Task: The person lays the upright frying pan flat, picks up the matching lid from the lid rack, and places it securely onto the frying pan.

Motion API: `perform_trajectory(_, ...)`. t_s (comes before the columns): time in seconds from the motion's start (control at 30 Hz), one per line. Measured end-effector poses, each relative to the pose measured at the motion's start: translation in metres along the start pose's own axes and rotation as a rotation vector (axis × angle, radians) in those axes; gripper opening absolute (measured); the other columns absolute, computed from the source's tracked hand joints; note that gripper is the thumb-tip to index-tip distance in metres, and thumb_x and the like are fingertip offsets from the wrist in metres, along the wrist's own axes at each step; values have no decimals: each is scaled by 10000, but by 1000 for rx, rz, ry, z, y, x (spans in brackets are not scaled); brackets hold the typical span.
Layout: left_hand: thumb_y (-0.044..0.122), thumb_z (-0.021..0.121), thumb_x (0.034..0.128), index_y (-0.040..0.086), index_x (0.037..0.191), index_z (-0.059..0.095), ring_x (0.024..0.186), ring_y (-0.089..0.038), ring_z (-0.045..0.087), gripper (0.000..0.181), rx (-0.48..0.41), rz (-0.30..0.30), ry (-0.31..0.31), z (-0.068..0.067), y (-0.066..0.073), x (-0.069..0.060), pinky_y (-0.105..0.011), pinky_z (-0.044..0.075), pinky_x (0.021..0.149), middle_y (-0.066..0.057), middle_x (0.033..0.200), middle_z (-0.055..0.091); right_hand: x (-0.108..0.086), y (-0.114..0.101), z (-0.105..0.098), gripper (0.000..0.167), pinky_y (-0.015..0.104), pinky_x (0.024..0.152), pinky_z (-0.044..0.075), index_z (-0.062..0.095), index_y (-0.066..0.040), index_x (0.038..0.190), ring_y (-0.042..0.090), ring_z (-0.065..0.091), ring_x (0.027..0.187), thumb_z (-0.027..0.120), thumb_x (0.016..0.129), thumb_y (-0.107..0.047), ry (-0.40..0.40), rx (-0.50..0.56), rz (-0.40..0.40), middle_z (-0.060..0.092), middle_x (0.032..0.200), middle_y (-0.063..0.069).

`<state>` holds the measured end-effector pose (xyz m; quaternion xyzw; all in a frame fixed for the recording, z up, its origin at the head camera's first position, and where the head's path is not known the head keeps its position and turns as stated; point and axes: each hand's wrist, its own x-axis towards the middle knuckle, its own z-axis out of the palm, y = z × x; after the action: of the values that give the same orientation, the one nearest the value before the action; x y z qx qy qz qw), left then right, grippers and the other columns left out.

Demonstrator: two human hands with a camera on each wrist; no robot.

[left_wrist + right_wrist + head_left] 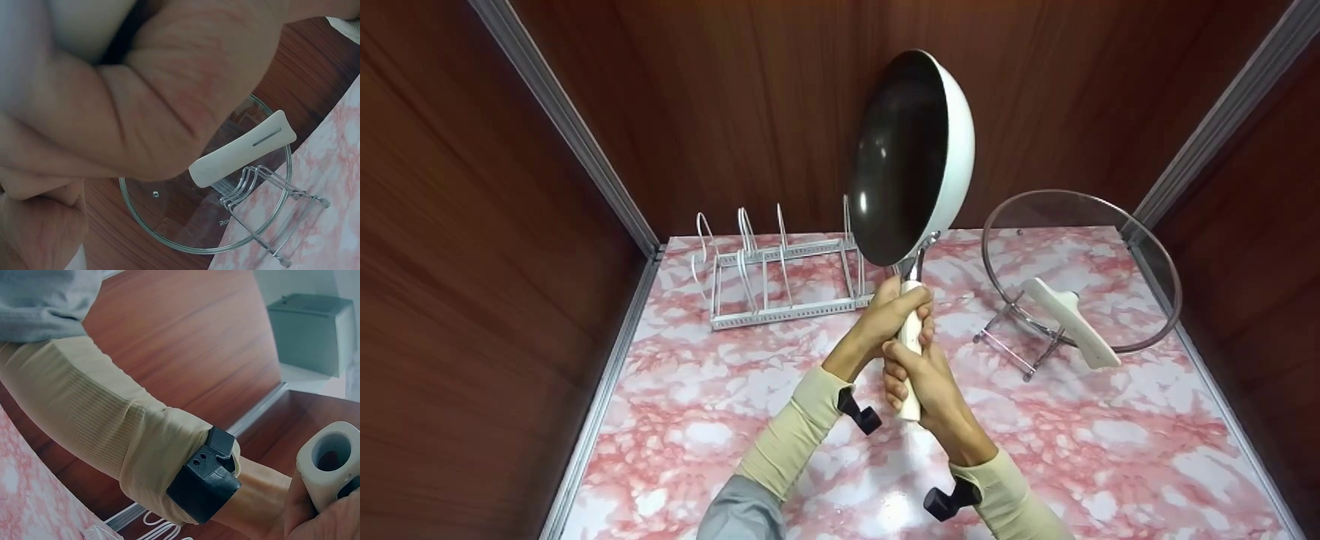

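Pink-and-white marbled worktop, enclosed by brown wood-grain panels. Left hand above right hand: fingers of both curled around the cream handle of the white, black-lined wok, held raised and edge-on, bowl toward 12 o'clock. White wire rack: 10 o'clock from the hands. Round transparent lid in chrome wire stand: 2 o'clock. Caution: loosened fingers could let the bowl twist; a wide clockwise swing could topple the lid.

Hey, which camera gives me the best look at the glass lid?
The head view: the glass lid fits wholly inside the picture there, standing in its wire stand. The left wrist view shows the lid's white handle well, but the lid's upper left is hidden. The right wrist view doesn't show the lid.
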<state>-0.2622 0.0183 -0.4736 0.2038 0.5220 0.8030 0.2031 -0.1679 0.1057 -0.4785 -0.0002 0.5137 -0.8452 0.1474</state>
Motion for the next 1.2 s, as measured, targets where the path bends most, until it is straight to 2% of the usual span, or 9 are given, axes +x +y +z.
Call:
perform_trajectory(0.37,38,464,977,83,796,516,440,-103,601,194,90,13,28,1,7,-2,-243,530,447,2,553,578,1,-2,-1,196,224,364,385,398,-139,875,36,399,402,522,972,-22,-53,2,29,386,583,-90)
perform_trajectory(0.63,38,476,970,74,766,531,453,-106,630,214,172,22,74,1,11,-5,-252,551,452,-16,535,605,1,-3,-2,191,226,388,405,457,-134,844,40,426,417,549,989,-50,-95,-4,55,417,596,-82)
perform_trajectory(0.77,37,480,979,68,792,537,462,-103,640,198,161,12,95,0,11,-7,-253,560,463,-11,548,602,2,-3,-2,167,212,418,423,448,-128,868,34,438,439,531,993,-55,-134,5,73,425,620,-84)
perform_trajectory(0.97,64,527,993,54,970,501,467,-106,638,37,119,-27,154,-1,9,-10,-246,567,471,-10,623,593,4,-1,-4,130,205,447,443,461,-117,904,36,452,461,517,1010,-64,-158,11,85,437,637,-79)
perform_trajectory(1.2,86,557,995,48,1058,468,467,-121,641,116,132,-47,207,-2,6,-13,-259,571,472,-27,648,611,7,2,-7,143,205,462,457,502,-108,872,46,461,472,549,1005,-87,-155,-44,94,448,641,-66)
